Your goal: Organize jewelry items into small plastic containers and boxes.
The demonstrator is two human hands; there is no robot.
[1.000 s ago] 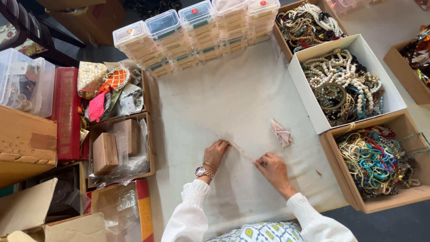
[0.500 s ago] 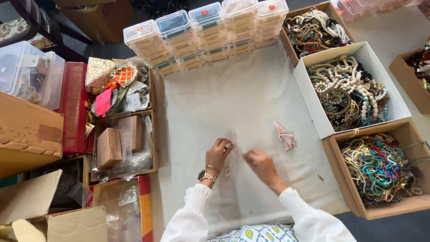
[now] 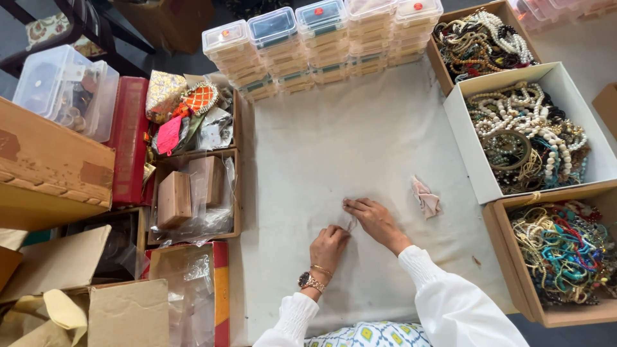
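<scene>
- Head view, counts: two hands worked at the middle of the cloth-covered surface (image 3: 360,135). Three open boxes of beaded necklaces stood along the right: a brown one (image 3: 443,58) at the top, a white one (image 3: 466,138) in the middle, a brown one (image 3: 514,270) nearest. Five stacks of clear lidded containers (image 3: 321,38) lined the far edge. One small pink cloth scrap (image 3: 425,198) lay just right of the hands.
- The left hand (image 3: 329,247), with a watch and bangle at the wrist, had its grip pressed together on a thin pale strand (image 3: 351,220), too fine to tell its kind. The right hand (image 3: 375,220) lay fingers down on the cloth, its fingertips at the same strand; whether it pinched it could not be told.
- Against the frame half a second before, the hands had drawn closer together and now nearly touched; the pink scrap lay where it was.
- Surroundings: cardboard boxes, a red box (image 3: 128,138) and a clear tub (image 3: 67,90) crowded the left side.
</scene>
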